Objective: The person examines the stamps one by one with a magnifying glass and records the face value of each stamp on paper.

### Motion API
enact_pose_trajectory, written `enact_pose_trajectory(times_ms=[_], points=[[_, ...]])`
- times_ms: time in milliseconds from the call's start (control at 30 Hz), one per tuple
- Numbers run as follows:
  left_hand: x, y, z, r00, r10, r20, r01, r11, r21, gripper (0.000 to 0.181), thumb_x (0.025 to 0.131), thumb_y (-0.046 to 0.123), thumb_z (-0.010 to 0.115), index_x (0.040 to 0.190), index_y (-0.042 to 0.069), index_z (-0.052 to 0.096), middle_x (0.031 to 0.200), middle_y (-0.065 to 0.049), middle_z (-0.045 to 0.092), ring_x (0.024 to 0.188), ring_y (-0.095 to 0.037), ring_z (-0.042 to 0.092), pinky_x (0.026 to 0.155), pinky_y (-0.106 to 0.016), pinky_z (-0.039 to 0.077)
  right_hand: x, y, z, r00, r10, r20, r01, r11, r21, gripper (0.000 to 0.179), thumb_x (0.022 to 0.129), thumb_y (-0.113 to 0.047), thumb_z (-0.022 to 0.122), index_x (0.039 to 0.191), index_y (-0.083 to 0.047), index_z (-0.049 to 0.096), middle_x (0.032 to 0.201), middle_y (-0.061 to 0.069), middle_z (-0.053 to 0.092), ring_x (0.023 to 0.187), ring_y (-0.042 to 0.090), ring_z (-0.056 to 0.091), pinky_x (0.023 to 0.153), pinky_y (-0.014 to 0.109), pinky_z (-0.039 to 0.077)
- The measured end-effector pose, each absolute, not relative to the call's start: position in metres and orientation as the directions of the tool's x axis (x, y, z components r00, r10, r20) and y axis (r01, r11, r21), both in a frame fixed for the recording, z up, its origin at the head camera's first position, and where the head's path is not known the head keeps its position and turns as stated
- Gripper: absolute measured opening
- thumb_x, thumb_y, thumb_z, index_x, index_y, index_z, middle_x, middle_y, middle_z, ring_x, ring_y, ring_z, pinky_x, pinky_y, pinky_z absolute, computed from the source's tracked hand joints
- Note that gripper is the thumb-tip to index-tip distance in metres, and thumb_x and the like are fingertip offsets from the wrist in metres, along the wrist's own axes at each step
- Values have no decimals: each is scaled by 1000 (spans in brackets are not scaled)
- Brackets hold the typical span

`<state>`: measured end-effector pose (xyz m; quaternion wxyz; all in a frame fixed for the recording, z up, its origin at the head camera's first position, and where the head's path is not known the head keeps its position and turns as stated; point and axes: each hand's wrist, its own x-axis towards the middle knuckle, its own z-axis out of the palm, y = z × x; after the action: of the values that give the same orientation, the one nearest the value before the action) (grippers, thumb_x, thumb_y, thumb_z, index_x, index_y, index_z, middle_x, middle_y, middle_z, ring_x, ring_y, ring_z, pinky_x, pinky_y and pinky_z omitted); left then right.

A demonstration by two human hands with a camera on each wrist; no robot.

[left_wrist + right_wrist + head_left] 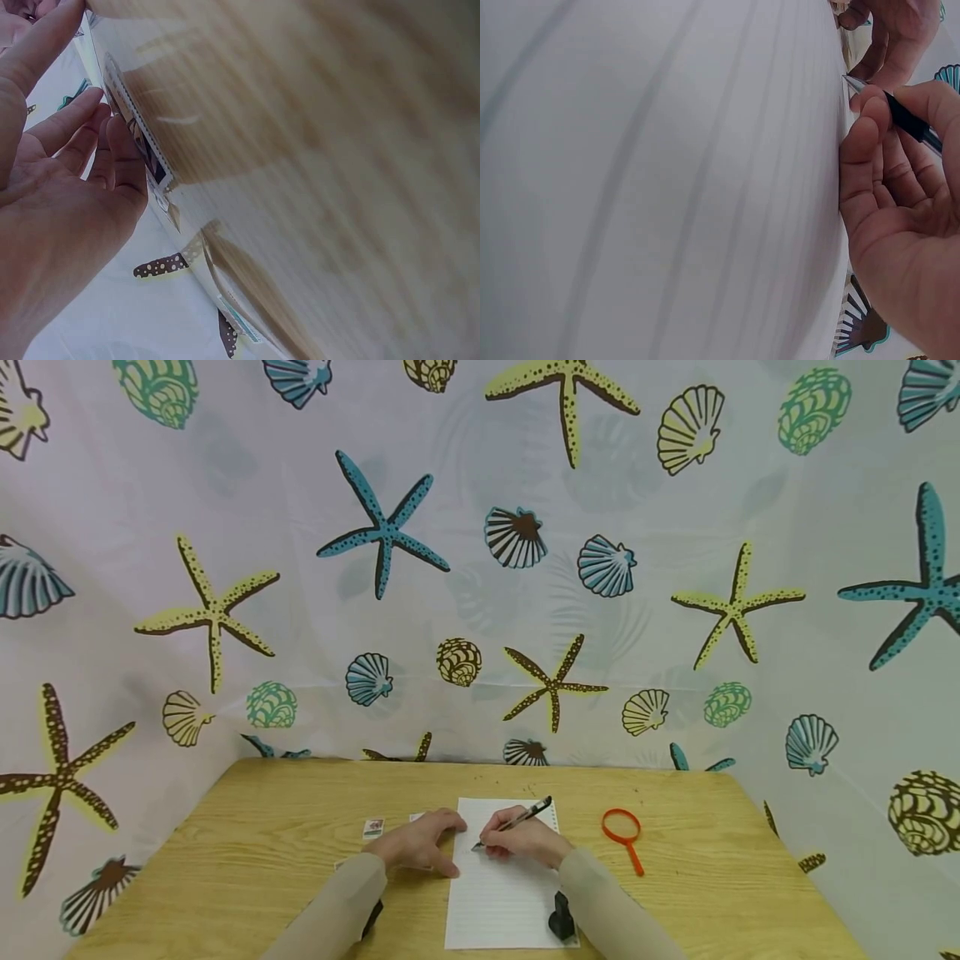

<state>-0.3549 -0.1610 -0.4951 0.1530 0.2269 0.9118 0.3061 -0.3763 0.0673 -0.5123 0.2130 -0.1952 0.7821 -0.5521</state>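
While the left hand [418, 843] spread wide at the left edge of the paper [502, 906], the right hand [528, 841] pinched a pen [534, 810]; desk [705, 852] space parted the right edge from the magnifier [628, 842].

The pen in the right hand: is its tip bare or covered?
Bare: the right wrist view shows the silvery tip of the pen uncovered, while the right hand holds it.

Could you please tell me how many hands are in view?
2: the left hand by the left edge of the lined paper, and the right hand over it, holding a pen; none seems hidden.
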Motion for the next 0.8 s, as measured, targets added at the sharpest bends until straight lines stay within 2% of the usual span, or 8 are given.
enact_pose_trajectory(times_ms=[400,800], points=[[-354,-160,-495,-852,506,-139,321,713,624,65,78,22,84,133,6,54,148,-14,42,141,-35,35,115,-55,27,-372,66,-507,-838,-535,-111,-79,321,-944,16,92,-13,66,95,3,68,77,3,67,65,11,57,59,24,48],[-355,-161,-495,-848,509,-147,319,712,625,64,78,22,84,133,6,54,147,-13,43,141,-35,35,116,-54,27,-374,65,-510,-848,-518,-110,-80,332,-940,18,92,-15,66,90,2,68,71,1,65,62,11,57,58,23,47]])
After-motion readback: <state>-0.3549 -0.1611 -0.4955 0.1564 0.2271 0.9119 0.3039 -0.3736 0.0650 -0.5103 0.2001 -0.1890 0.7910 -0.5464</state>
